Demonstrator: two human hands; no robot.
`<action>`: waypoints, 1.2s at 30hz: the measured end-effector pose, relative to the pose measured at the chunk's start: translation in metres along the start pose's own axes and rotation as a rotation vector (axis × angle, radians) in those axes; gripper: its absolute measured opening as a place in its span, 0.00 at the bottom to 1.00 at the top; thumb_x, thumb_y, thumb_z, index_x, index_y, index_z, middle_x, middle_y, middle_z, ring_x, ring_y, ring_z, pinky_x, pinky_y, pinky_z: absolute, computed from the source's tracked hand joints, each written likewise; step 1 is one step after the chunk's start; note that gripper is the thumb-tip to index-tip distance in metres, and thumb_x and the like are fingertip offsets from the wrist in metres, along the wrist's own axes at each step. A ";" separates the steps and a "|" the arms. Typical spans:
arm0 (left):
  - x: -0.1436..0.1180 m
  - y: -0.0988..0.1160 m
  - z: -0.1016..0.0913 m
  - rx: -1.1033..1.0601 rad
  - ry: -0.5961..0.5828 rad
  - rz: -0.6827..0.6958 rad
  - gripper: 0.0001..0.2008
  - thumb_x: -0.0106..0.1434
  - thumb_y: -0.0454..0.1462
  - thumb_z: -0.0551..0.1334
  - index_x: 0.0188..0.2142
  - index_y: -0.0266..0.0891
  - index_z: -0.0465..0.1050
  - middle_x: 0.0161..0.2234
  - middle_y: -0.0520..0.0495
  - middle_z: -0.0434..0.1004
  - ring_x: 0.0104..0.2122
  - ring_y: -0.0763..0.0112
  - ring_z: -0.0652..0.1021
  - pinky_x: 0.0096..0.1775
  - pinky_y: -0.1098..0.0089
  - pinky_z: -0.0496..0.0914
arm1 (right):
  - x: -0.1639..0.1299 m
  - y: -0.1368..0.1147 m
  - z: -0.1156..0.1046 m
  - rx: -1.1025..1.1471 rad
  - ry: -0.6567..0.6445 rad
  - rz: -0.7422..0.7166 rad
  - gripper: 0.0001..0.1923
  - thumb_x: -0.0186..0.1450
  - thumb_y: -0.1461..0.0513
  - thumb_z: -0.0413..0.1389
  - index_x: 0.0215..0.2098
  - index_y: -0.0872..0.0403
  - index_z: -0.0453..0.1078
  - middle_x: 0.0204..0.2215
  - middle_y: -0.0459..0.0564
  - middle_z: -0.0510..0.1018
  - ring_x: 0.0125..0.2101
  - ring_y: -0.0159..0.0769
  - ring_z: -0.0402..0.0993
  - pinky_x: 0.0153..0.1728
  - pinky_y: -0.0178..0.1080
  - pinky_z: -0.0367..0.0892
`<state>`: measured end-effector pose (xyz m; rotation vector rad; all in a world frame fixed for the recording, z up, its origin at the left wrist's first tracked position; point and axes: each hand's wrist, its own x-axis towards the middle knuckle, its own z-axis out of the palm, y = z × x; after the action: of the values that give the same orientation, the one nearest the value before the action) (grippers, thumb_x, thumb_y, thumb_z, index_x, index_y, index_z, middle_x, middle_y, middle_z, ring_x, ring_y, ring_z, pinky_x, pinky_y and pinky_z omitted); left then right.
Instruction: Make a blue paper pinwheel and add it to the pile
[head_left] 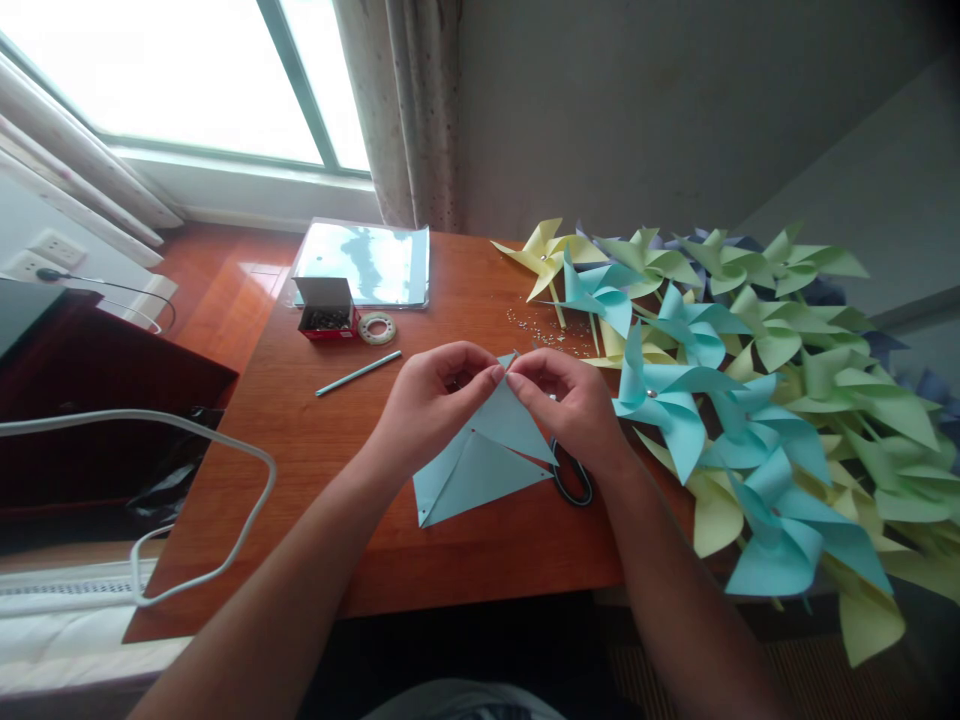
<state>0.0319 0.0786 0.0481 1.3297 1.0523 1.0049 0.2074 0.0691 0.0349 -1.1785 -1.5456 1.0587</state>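
Note:
A light blue paper square [480, 470] lies on the table in front of me. It has slits running inward from its corners and small punched holes near the corner tips and at the middle. Over its far corner my left hand [442, 395] and my right hand [566, 395] meet, thumbs and forefingers pinched tip to tip. Whatever is between the fingertips is too small or too hidden to make out. Beside the paper, partly under my right wrist, shows the black handle of scissors [574, 480]. A light blue paper stick [358, 373] rests left of my left hand.
An open red box [328, 318] of small dark pieces stands by a white tape roll [377, 328]. Behind them lies a clear plastic packet [364, 262]. Tiny bits [551, 333] are scattered near several finished paper pinwheels [660, 390] heaped at right. A white cable [255, 450] crosses the left edge.

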 end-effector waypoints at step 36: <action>0.000 -0.004 0.005 -0.065 0.035 0.001 0.06 0.58 0.36 0.70 0.31 0.35 0.76 0.25 0.53 0.72 0.25 0.77 0.68 0.26 0.75 0.62 | -0.001 -0.001 0.002 0.135 0.005 0.063 0.05 0.65 0.59 0.62 0.33 0.52 0.75 0.29 0.45 0.78 0.30 0.34 0.74 0.31 0.37 0.68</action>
<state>0.0368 0.0776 0.0437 1.2641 1.0365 1.0576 0.2059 0.0677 0.0351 -1.1420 -1.4183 1.1818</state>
